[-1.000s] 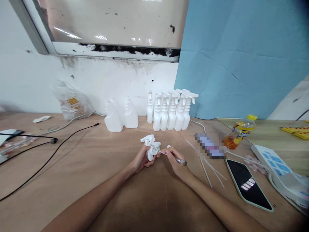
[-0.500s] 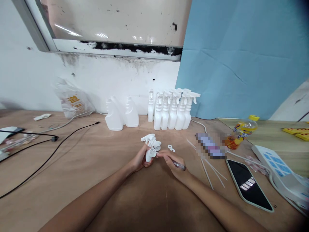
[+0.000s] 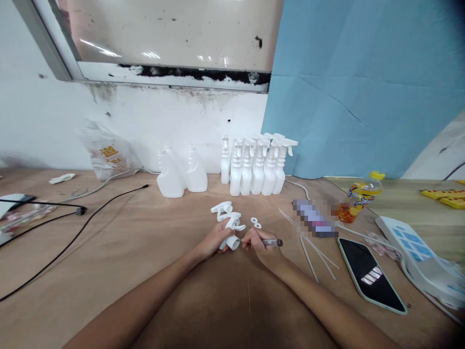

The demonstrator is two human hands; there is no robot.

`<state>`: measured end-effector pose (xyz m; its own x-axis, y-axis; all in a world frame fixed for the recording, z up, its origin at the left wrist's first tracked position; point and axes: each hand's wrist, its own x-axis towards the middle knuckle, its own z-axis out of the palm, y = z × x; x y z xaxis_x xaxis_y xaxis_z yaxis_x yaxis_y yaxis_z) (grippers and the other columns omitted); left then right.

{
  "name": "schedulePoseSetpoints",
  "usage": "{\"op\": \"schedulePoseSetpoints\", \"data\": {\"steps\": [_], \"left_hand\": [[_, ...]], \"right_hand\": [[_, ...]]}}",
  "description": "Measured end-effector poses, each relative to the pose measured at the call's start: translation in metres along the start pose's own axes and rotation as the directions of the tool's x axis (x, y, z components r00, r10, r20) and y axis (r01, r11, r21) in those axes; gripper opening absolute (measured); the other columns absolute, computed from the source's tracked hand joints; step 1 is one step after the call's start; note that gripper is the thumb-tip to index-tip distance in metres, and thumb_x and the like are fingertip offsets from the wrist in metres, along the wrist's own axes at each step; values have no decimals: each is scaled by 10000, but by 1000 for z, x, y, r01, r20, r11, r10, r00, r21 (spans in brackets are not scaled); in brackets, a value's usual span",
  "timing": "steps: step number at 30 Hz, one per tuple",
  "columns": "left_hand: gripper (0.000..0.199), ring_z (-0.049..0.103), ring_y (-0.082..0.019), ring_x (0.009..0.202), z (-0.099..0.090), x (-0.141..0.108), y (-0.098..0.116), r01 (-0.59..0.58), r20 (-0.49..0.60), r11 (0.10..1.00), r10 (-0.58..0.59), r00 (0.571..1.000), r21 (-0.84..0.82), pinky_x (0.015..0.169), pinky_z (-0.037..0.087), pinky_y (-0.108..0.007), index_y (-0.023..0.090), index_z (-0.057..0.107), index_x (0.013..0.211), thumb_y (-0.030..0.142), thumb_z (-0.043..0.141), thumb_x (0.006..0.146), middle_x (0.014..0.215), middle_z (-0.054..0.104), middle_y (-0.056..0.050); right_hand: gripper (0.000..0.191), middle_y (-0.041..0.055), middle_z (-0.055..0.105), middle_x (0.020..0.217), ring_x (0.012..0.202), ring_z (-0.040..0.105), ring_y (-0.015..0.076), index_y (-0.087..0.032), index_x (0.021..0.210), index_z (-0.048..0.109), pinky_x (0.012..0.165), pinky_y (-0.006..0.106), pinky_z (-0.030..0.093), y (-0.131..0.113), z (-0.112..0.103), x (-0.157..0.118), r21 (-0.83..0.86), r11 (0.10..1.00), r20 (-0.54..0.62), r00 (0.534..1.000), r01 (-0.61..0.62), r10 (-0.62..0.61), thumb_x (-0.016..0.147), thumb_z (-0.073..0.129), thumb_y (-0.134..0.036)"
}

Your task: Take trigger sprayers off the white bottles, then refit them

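A white spray trigger head [image 3: 233, 242] is held in my left hand [image 3: 213, 240], its round collar turned toward the right. In my right hand [image 3: 262, 246] is a slim pen-like tool [image 3: 273, 242] with a translucent handle and a dark end. The tool's tip is hidden by the fingers, which are close to the collar. Just beyond my left hand, another white trigger head [image 3: 221, 207] lies on the table, with more white trigger parts overlapping near it. Two white ring washers [image 3: 255, 223] lie beyond my right hand.
Several white spray bottles with triggers [image 3: 257, 169] stand by the wall, left of them headless white bottles [image 3: 198, 172]. Thin white tubes [image 3: 319, 254], a phone [image 3: 370, 276], a drink bottle [image 3: 361, 196] and a power strip [image 3: 417, 257] are on the right. A black cable [image 3: 98, 220] crosses the left.
The trigger head in my left hand has turned so its collar faces right and lower. My right hand has drawn slightly away from it, and the tool now lies more level.
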<state>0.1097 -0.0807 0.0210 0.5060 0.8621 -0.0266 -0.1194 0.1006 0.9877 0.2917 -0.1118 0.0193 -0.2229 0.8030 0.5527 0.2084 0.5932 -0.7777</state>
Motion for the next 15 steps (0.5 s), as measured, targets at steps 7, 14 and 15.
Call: {"op": "schedulePoseSetpoints", "data": {"steps": [7, 14, 15], "left_hand": [[320, 277, -66, 303, -4, 2, 0, 6, -62, 986, -17, 998, -165, 336, 106, -187, 192, 525, 833, 500, 598, 787, 400, 434, 62], [325, 221, -63, 306, -9, 5, -1, 68, -25, 978, -74, 997, -199, 346, 53, -208, 207, 444, 640, 490, 514, 782, 388, 362, 42], [323, 221, -61, 309, -8, 5, -1, 67, -26, 979, -73, 997, -195, 347, 57, -205, 204, 444, 638, 482, 512, 788, 392, 370, 40]], "right_hand": [[329, 48, 720, 790, 742, 682, 179, -225, 867, 708, 706, 300, 543, 2, 1, -1, -37, 996, 71, 994, 86, -83, 996, 434, -351], [105, 102, 718, 992, 893, 696, 201, -232, 958, 667, 800, 315, 569, -2, 2, 8, -232, 876, 153, 906, 422, -396, 918, 570, -224], [85, 110, 715, 1006, 903, 695, 206, -230, 944, 662, 804, 324, 568, -3, 1, 9, -246, 872, 148, 905, 424, -398, 912, 583, -224]]}}
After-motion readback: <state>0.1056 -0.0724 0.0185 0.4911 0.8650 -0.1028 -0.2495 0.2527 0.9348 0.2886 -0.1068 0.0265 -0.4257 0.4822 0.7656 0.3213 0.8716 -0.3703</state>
